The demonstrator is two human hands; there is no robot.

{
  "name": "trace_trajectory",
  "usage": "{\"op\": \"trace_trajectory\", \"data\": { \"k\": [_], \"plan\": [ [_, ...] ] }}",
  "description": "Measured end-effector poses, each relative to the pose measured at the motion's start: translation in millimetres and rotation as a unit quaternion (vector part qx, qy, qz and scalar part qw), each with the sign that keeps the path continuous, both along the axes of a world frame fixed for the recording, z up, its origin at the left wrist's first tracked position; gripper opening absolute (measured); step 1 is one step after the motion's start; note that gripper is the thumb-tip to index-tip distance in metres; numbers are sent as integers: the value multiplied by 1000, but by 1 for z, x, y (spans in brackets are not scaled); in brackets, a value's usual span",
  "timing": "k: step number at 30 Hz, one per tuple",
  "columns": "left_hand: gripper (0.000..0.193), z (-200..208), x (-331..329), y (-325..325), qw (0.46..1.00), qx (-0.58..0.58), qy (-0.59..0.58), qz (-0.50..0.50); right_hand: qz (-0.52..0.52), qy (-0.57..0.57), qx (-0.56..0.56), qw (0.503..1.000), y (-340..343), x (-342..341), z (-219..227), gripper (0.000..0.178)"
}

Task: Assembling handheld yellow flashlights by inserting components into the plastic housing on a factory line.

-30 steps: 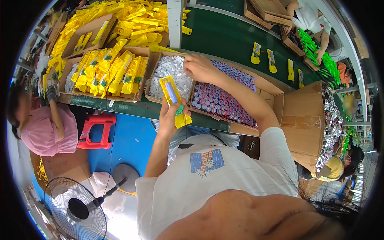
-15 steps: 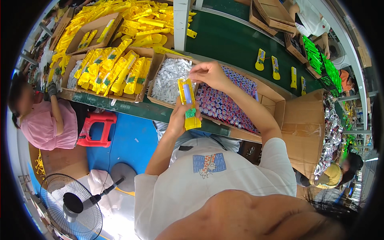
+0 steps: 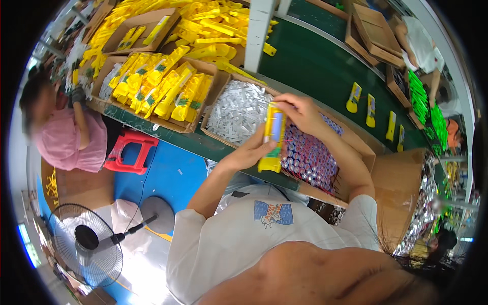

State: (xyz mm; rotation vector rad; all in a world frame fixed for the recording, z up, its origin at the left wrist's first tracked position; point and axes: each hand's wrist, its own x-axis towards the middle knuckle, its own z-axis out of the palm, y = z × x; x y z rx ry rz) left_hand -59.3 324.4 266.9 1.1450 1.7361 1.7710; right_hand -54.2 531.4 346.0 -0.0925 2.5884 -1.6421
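A yellow plastic housing (image 3: 269,164) stands nearly upright in front of me. Inside it are a purple-blue cylindrical battery (image 3: 276,124) and, lower down, a green circuit board (image 3: 275,152) partly covered by a thumb. My left hand (image 3: 249,151) is closed around the housing's lower left side. At its upper end, the bent fingers of my right hand (image 3: 305,116) press together against the housing; any small piece between them is hidden. Just left of the housing lie small white plastic pieces (image 3: 235,112) in a carton. Under my right forearm, many batteries (image 3: 305,157) stand packed in another carton.
A carton (image 3: 185,125) of yellow housings with green boards sits left, before a heap of yellow parts (image 3: 213,25). A grey post (image 3: 259,35) rises from the green bench (image 3: 315,56). Several yellow housings lie far right. A person in pink (image 3: 71,134) works left, near a fan (image 3: 86,244).
My view has shifted, so the bench appears farther right. My right hand has come down onto the housing's upper end, and my left fingers now cover more of the green board.
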Motion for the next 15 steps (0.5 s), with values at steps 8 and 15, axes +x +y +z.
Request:
{"op": "trace_trajectory", "data": {
  "k": [8,15],
  "plan": [
    [39,29,-117,-102,719,-435,300,452,-345,82,446,822,390,-102,-123,30],
    [35,50,-99,-94,728,-325,273,538,-212,209,432,851,219,-96,-61,29]
  ]
}}
